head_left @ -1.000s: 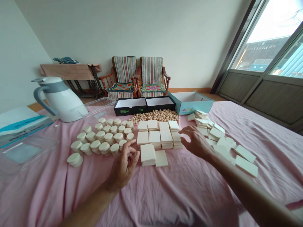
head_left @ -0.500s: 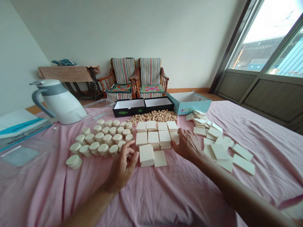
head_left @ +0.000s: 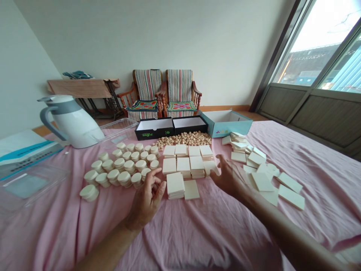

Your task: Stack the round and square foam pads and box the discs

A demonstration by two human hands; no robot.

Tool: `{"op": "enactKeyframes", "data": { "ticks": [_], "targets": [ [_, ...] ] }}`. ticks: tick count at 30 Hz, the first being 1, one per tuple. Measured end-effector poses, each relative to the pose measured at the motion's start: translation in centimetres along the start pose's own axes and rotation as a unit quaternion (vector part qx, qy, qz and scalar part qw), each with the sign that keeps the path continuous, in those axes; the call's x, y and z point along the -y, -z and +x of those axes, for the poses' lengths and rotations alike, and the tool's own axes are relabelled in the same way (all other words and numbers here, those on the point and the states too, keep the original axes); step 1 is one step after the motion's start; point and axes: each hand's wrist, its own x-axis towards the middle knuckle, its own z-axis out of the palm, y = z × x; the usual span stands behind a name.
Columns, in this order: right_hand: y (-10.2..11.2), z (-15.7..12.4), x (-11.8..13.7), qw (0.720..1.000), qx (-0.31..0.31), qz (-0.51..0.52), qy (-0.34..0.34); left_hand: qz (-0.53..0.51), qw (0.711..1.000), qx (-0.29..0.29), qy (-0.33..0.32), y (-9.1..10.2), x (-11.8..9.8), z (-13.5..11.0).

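Observation:
My left hand (head_left: 147,200) hovers over the pink cloth (head_left: 197,233), palm inward, fingers loosely bent and apart, holding nothing. It is just left of a stack of cream square tiles (head_left: 175,184) with a single tile (head_left: 191,189) beside it. My right hand (head_left: 230,177) is open, its fingertips next to the right-most stack (head_left: 209,166) in the grid of stacked square tiles (head_left: 184,162). Loose square tiles (head_left: 263,177) lie scattered to its right. Several stacks of cream round discs (head_left: 124,168) stand to the left of the grid.
A heap of small wooden beads (head_left: 183,138) lies behind the tiles, then two black boxes (head_left: 154,128) and a teal box (head_left: 229,122). A white jug (head_left: 72,121), clear plastic trays (head_left: 120,127) and a booklet (head_left: 21,148) stand left. Two striped chairs (head_left: 163,92) face the table.
My right hand came down onto the right-most tile stack, then drew back a little toward me, uncovering it. My left hand stayed in place.

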Motion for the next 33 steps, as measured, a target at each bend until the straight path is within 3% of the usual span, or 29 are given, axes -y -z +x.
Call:
{"op": "enactKeyframes", "data": {
  "ticks": [6,10,13,17,22,27,33],
  "targets": [
    [0.4,-0.6,-2.5,0.998,0.049,0.033,-0.002,0.001,1.000,0.000,-0.003,-0.1,0.1,0.1],
    [1.2,2.0,-6.1,0.998,0.013,-0.063,-0.003,-0.001,1.000,0.003,-0.003,-0.1,0.2,0.1],
    [1.2,4.4,-8.9,0.988,0.066,-0.140,-0.003,-0.001,1.000,0.003,-0.005,-0.1,0.2,0.1],
    [0.1,6.0,-11.1,0.983,0.102,-0.151,0.000,0.000,1.000,0.000,-0.003,-0.1,0.1,0.1],
    [-0.4,6.2,-11.8,0.983,0.112,-0.144,-0.024,0.000,1.000,0.000,0.000,0.0,0.2,0.1],
    [0.0,6.1,-11.7,0.980,0.162,-0.109,0.028,0.001,1.000,0.001,0.000,-0.1,0.4,0.1],
    [-0.6,5.5,-11.5,0.982,0.151,-0.109,0.037,0.004,1.000,0.001,-0.003,-0.2,0.4,0.3]
  ]
}}
